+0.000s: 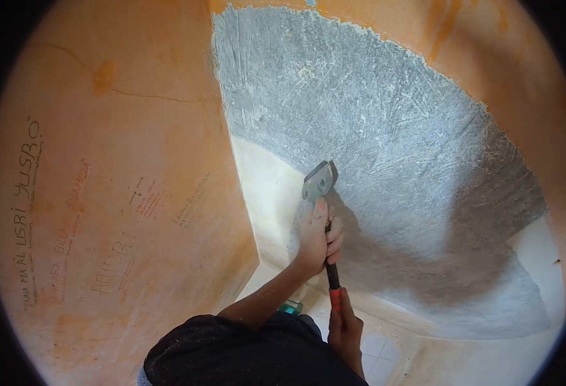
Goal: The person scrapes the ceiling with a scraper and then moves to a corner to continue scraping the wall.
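Note:
A long-handled scraper has a wide grey metal head and a black handle with a red grip at its lower end. My left hand wraps round the upper handle, just below the head, with its thumb lying up towards the metal. Lower down, my right hand is closed round the red grip. The scraper's head overlaps the border between a rough grey patch of wall and a smoother white area.
An orange wall with handwriting and a crack stands at the left. More orange paint borders the grey patch above. Another white area lies at the right. Below are pale floor tiles and a small green object beside my dark clothing.

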Tool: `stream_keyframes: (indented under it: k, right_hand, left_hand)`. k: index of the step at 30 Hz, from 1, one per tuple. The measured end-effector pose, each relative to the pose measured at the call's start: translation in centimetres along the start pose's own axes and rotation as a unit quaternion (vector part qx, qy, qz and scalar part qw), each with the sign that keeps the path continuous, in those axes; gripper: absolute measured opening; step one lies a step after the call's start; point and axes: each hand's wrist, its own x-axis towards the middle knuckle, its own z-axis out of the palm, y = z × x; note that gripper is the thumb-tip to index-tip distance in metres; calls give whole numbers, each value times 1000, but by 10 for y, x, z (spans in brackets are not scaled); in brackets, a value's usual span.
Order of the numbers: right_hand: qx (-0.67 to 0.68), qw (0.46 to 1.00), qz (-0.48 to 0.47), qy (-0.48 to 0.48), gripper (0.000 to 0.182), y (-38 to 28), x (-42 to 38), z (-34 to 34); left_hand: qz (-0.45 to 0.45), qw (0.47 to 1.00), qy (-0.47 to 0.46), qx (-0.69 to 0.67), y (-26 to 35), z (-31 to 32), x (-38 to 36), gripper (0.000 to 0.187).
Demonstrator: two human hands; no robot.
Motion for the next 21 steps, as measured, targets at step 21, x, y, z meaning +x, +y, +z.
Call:
stream_keyframes:
  k: [21]
  right_hand:
    - [-23,999,26,13,51,-3,-12,0]
  left_hand:
    - [-25,1000,-18,-1,2,7,-4,41]
